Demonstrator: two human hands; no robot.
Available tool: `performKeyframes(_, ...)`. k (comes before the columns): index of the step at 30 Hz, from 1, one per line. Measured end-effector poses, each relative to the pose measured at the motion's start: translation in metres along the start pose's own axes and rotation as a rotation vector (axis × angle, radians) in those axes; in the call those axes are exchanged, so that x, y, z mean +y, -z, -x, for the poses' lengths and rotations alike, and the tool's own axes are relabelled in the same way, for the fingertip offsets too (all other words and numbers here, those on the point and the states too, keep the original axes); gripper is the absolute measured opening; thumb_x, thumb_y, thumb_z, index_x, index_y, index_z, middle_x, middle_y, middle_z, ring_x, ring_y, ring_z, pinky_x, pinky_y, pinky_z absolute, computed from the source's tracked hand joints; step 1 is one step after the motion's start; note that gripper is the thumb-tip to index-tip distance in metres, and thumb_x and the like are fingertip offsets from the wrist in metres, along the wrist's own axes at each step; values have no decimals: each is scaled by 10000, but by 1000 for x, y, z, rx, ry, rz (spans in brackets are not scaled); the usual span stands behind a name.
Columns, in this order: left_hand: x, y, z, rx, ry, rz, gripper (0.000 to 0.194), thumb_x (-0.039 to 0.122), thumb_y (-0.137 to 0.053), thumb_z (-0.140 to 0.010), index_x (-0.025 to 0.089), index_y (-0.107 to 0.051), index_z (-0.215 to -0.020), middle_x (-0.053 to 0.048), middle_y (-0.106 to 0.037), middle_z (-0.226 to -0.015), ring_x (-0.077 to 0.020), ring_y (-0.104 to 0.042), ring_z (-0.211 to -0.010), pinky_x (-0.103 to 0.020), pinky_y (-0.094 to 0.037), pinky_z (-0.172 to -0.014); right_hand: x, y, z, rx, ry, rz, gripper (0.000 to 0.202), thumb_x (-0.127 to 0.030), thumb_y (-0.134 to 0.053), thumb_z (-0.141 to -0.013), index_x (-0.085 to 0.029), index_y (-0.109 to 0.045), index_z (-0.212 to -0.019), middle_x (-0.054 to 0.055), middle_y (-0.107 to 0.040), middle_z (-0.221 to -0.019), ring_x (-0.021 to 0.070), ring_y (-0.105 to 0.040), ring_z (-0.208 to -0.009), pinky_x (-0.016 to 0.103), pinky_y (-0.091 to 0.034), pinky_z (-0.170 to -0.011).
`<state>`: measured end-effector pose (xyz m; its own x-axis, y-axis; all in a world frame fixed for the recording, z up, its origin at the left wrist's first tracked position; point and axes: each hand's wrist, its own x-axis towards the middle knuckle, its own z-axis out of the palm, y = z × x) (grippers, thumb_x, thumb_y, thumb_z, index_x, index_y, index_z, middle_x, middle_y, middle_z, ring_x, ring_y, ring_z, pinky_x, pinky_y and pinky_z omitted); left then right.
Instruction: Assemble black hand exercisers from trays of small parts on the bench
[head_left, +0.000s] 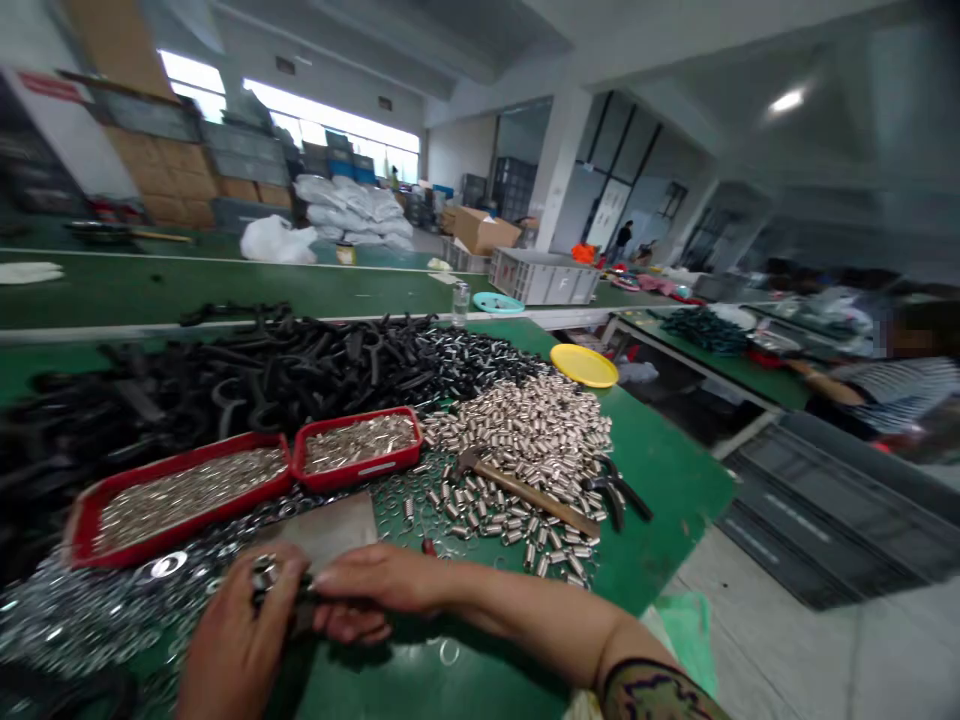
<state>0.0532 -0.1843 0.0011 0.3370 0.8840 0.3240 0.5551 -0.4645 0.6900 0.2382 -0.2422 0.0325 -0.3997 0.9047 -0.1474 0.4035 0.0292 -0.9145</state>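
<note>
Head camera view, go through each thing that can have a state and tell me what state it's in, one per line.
Left hand: closed around small metal parts.
Right hand: gripping a dark piece against the left hand.
Red trays: both filled with silvery parts.
Hammer: lying flat, untouched.
Pliers: lying on the table, unheld.
Yellow dish: looks empty.

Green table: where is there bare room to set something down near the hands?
Bare green table lies right of the hammer and pliers, out to the edge, and below the right hand by a lone ring. Crowded: springs, black parts, red trays, washers by the left hand.
</note>
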Motion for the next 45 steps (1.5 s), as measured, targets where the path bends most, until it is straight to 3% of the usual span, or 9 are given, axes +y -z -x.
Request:
performKeyframes(1,8,2,3,-29,-25,19,328,492,-426,-940,211,-595,-938,-68,-674,-943,-253,-654,-917,-353,-501,-854,-1,-3,3,-44,13,-33,556,-545,-220,-1040,-191,-624,-898,16,-645,-707,115,-524,-532,239,-437,-569)
performKeyframes(5,29,6,6,15,-21,81,267,374,-377,-981,193,-568,-937,-80,-637,-921,-225,-623,-920,-352,-492,-863,3,-12,8,266,26,-15,459,-640,-521,-912,-195,-618,-855,44,-643,-745,131,-538,-616,237,-405,-589)
performKeyframes(10,22,5,-3,-125,-98,34,192,311,-381,-990,201,-526,-928,-70,-596,-931,-210,-589,-895,-367,-491,-863,20,-17,-1,-194,-94,-463,764,-700,-83,-969,-164,-617,-869,-12,-543,-529,91,-310,-354,240,-283,-412)
performKeyframes(15,17,-4,-33,-200,-58,-14,156,302,-403,-968,206,-490,-882,-60,-577,-928,-219,-557,-928,-375,-455,-879,25,-9,-13,219,-2,-261,536,-725,-559,-840,-192,-566,-779,-7,-590,-628,106,-474,-549,221,-330,-505)
performKeyframes(20,28,-8,-49,-212,0,106,239,368,-400,-975,211,-454,-802,-12,-551,-809,-179,-523,-785,-313,-422,-767,30,4,-12,-96,-165,-619,719,-761,-112,-932,-200,-559,-883,-80,-399,-448,88,-194,-335,241,-248,-399)
performKeyframes(27,22,-26,-41,-164,167,91,224,355,-400,-965,210,-462,-807,-12,-560,-791,-182,-542,-782,-307,-413,-751,37,6,-6,494,14,244,358,-570,-536,-912,-213,-550,-886,56,-619,-828,200,-566,-758,297,-400,-684)
performKeyframes(33,19,-25,-41,-268,17,-36,196,317,-376,-983,194,-520,-933,-59,-610,-933,-203,-581,-907,-335,-444,-865,46,-5,-9,168,-18,-222,489,-572,-252,-1020,-204,-548,-896,-17,-567,-627,122,-449,-472,248,-386,-510)
performKeyframes(39,2,-20,-52,-464,-41,-488,215,301,-475,-940,143,-621,-929,-134,-632,-1011,-282,-587,-1003,-418,-435,-921,39,20,10,211,-36,230,317,-438,-484,-983,-200,-616,-1147,105,-695,-1129,241,-650,-1010,369,-463,-904)
performKeyframes(45,17,-11,-110,-321,-161,-538,255,365,-485,-969,181,-656,-1012,-100,-664,-1051,-251,-581,-1019,-385,-417,-910,70,76,67,243,-90,374,323,-438,-405,-1015,-245,-630,-1144,79,-698,-1125,226,-658,-1015,368,-497,-922)
